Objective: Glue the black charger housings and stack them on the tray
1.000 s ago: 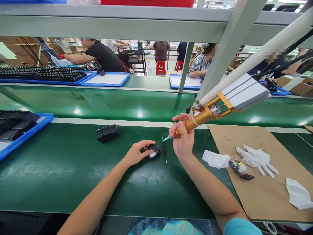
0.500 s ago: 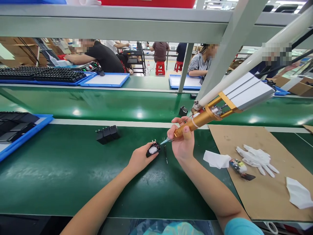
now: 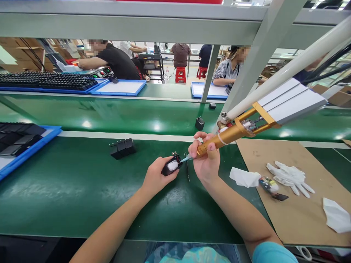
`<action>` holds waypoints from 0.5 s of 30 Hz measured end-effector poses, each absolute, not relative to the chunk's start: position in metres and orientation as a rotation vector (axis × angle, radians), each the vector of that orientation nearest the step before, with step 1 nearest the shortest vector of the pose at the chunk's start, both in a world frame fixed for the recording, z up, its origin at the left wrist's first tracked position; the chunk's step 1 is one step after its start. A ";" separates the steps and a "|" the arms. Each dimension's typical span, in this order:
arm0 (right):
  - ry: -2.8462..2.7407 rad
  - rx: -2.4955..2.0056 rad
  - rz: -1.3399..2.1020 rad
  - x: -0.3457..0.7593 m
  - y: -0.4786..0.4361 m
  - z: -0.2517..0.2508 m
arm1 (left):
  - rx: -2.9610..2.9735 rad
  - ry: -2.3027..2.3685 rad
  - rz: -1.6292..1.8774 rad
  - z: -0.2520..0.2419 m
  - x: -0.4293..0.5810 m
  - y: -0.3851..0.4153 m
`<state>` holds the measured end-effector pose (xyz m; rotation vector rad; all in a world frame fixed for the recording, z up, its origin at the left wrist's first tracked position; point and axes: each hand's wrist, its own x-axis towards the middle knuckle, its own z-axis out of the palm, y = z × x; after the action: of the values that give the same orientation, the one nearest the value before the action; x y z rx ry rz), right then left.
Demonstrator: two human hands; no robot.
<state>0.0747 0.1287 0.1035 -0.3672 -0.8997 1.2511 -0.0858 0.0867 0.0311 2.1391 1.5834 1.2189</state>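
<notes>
Between the thumb and fingers of my left hand [image 3: 156, 173] is a small black power adapter [image 3: 172, 166], its case open, with a white block inside and metal pins on top. My right hand [image 3: 207, 159] wraps around a gold glue dispenser [image 3: 216, 141] fixed to a white arm. The dispenser's pale blue nozzle [image 3: 185, 159] points left, its tip at the adapter's right edge; whether it touches I cannot tell. A thin dark tweezer-like tool [image 3: 187, 171] lies on the green table behind the nozzle. Several black adapters [image 3: 123, 148] stand in a row to the left.
A blue-rimmed tray [image 3: 35, 149] of black parts is at the left. On brown cardboard [image 3: 307, 219] at right lie white gloves [image 3: 290, 177], a circuit board [image 3: 270, 186] and white paper [image 3: 336, 215]. Another black adapter [image 3: 200, 123] stands on the green belt [image 3: 123, 117]. Co-workers sit beyond.
The adapter in my left hand has tilted slightly, showing more of its inside and pins. The nozzle stays close to it. The view has shifted a little.
</notes>
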 end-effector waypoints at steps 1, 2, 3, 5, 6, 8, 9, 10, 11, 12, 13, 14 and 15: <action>-0.901 -0.366 1.248 0.075 0.128 0.104 | 2.148 1.580 1.219 0.031 -0.086 0.086; -0.902 -0.362 1.247 0.075 0.128 0.104 | 2.152 1.579 1.219 0.031 -0.086 0.086; -0.904 -0.355 1.250 0.075 0.128 0.104 | 2.153 1.580 1.219 0.030 -0.086 0.086; -0.906 -0.332 1.258 0.075 0.127 0.103 | 2.142 1.583 1.213 0.029 -0.087 0.086; -0.906 -0.322 1.260 0.075 0.127 0.103 | 2.131 1.585 1.208 0.029 -0.087 0.086; -0.905 -0.304 1.262 0.075 0.127 0.103 | 2.103 1.591 1.195 0.029 -0.087 0.086; -0.904 -0.296 1.263 0.075 0.127 0.102 | 2.087 1.592 1.187 0.028 -0.087 0.086; -0.902 -0.287 1.267 0.075 0.127 0.102 | 2.070 1.591 1.176 0.028 -0.086 0.086; -0.900 -0.279 1.272 0.075 0.127 0.102 | 2.052 1.587 1.163 0.027 -0.086 0.087; -0.899 -0.274 1.277 0.075 0.127 0.102 | 2.036 1.582 1.148 0.026 -0.085 0.087; -0.899 -0.274 1.279 0.074 0.127 0.102 | 2.022 1.577 1.131 0.024 -0.085 0.088; -0.898 -0.277 1.281 0.074 0.126 0.103 | 2.012 1.572 1.112 0.023 -0.084 0.088; -0.898 -0.282 1.283 0.074 0.126 0.103 | 2.008 1.567 1.097 0.021 -0.083 0.088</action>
<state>0.0739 0.1255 0.1027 -0.2819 -0.8976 1.2833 -0.0826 0.0884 0.0213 2.0077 1.5667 1.0966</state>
